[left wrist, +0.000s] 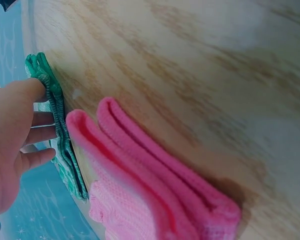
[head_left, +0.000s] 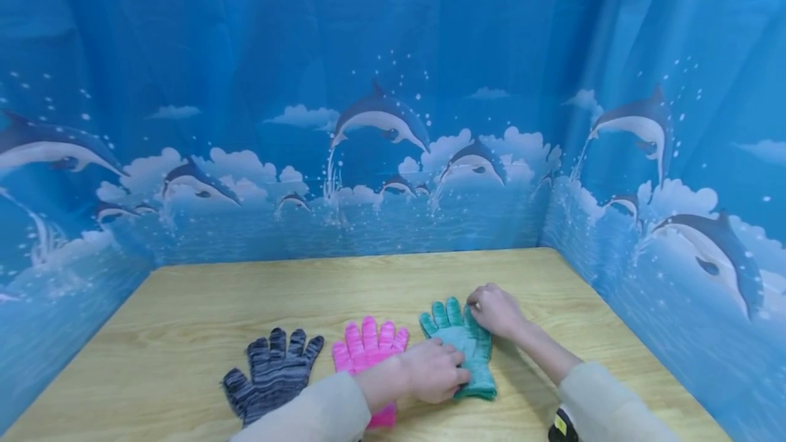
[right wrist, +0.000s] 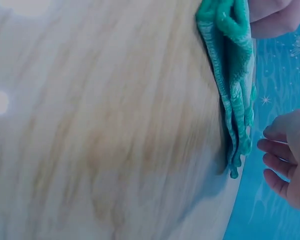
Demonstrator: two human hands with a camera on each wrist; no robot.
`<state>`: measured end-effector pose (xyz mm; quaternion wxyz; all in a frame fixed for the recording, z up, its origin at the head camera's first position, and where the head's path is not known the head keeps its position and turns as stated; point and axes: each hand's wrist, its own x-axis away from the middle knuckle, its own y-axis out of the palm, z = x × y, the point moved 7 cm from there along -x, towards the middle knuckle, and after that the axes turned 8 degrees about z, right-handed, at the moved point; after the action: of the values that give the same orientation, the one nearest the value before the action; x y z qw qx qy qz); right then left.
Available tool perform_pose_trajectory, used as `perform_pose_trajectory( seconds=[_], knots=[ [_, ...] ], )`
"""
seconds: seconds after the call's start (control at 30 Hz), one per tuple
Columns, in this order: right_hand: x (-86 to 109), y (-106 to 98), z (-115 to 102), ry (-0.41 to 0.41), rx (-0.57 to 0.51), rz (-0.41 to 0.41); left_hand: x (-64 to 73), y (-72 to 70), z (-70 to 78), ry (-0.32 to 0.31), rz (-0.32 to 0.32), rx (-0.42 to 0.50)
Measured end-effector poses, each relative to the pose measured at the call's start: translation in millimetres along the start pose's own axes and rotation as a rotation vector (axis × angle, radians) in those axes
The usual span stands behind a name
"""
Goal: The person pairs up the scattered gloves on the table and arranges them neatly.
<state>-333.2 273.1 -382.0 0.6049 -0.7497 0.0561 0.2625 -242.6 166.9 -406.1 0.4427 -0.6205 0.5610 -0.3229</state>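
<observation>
A pair of green knit gloves (head_left: 474, 350) lies flat on the table, stacked, with the fingers pointing away and the cuffs toward the person. My left hand (head_left: 432, 370) rests on the lower left side of the green pair, its fingers nearly straight across the knit in the left wrist view. At the upper right, by the outermost glove finger, is my right hand (head_left: 499, 310). In the right wrist view its fingers (right wrist: 279, 165) are loosely bent beside the glove tips, with nothing between them. Partly under my left forearm lies a pink pair of gloves (head_left: 365, 350), two cuffs (left wrist: 155, 175) showing.
To the left lies a dark grey striped glove (head_left: 279, 367), its lower part behind the left sleeve (head_left: 319, 411). The wood-grain table (head_left: 344, 285) is bounded at the back and sides by a blue dolphin-print curtain (head_left: 393, 224).
</observation>
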Motion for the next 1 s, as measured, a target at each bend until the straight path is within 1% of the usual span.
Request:
perform_pose_trajectory(
  seconds=[0.07,0.17,0.27,0.33,0.43,0.67,0.8,0.9,1.0],
  knots=[
    [-2.0,1.9,-3.7,-0.039,-0.026,-0.023,-0.3,0.6,-0.6,-0.001,-0.002,0.002],
    [-2.6,6.8,-12.5,-0.159,-0.059,-0.042,-0.4,0.7,-0.7,0.002,-0.003,0.006],
    [-0.2,13.0,-19.6,-0.289,-0.039,-0.049,-0.9,0.9,-0.3,0.005,-0.004,0.014],
    [1.4,16.4,-21.4,-0.335,-0.016,-0.049,-1.5,1.2,-0.3,0.006,-0.006,0.023],
    [2.9,18.7,-21.8,-0.366,0.010,-0.042,-2.1,1.2,-0.7,0.004,-0.007,0.029],
    [1.5,19.4,-20.1,-0.353,0.011,-0.029,-1.3,0.7,-1.9,0.004,-0.002,0.016],
    [-0.9,17.3,-23.8,-0.352,0.009,-0.017,-0.4,0.9,-1.6,0.006,-0.002,0.007],
    [-3.4,14.0,-32.4,-0.395,-0.011,-0.005,-0.1,1.0,-1.2,0.004,0.003,0.000],
    [-4.2,14.5,-42.9,-0.465,-0.026,-0.031,1.1,-0.2,-0.7,0.008,0.011,-0.009]
  ],
)
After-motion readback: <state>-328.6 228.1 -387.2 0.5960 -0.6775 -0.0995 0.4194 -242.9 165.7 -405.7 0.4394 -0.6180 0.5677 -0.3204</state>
